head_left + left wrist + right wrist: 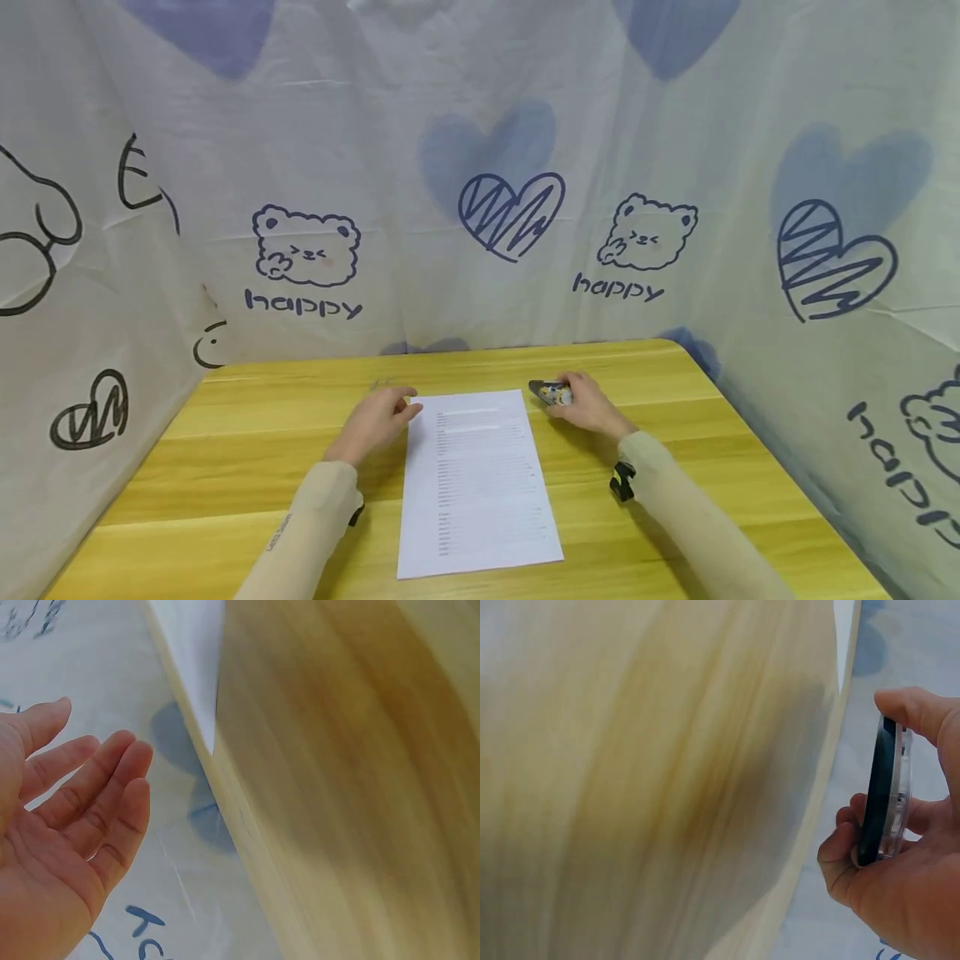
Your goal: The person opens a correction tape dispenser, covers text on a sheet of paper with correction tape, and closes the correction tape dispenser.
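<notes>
A white sheet of printed paper (480,487) lies on the yellow wood-grain table, its lines of text too small to read. My left hand (377,421) is at the sheet's far left corner with the fingers loosely bent. In the left wrist view that hand (71,817) holds nothing, palm showing and fingers spread a little. Beyond the sheet's far right corner, my right hand (588,404) grips a phone (553,393) with a patterned back. The right wrist view shows the phone (881,791) edge-on, in a clear case, held between thumb and fingers.
The table (262,467) has its far edge against a white curtain (405,250) printed with hearts, bears and the word "happy". More curtain hangs on the left and right sides. A dark band (622,482) is strapped round the right wrist.
</notes>
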### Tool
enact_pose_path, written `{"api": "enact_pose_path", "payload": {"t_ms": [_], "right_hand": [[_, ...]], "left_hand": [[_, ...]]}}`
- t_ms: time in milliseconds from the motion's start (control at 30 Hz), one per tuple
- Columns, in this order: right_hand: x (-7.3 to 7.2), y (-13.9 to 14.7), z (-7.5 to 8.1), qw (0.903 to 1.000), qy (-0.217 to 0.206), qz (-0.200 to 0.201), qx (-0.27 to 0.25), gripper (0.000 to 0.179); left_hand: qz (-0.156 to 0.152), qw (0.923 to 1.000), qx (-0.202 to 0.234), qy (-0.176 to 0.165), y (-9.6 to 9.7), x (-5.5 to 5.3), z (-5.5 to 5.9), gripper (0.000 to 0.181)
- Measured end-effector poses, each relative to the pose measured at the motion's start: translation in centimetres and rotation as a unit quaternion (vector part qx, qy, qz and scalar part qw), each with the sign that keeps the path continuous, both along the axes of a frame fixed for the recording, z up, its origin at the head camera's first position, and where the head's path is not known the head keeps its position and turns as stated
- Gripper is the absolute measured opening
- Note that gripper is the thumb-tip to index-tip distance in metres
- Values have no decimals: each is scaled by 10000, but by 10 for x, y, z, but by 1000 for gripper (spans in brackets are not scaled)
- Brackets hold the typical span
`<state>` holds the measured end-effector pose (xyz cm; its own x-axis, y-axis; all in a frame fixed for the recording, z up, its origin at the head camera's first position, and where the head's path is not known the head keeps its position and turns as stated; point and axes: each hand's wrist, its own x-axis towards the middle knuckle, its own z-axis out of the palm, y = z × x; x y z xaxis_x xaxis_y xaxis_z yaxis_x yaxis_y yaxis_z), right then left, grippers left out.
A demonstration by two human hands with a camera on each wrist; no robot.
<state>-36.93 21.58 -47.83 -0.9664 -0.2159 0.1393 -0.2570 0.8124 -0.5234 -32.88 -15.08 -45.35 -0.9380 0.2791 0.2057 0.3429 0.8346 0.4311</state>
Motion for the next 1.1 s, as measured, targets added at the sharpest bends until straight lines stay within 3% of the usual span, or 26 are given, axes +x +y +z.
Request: {"api": "enact_pose_path", "payload": {"t_ms": [100,333,533,1100], "right_hand": [[-1,3,-2,9998,-136,-18,149,61],[-3,14,-3,9989,-270,-36,375,62],[-5,21,-6,9983,-350,-209,421,61],[-5,39,-6,9936,-590,-689,668,60]], "left_hand": [[80,9999,117,-61,-5,3,2,37],[236,9997,-69,-57,-7,5,-2,45],[108,9994,-311,142,-2,4,-6,49],[245,9983,-523,-22,1,6,-7,47]]}}
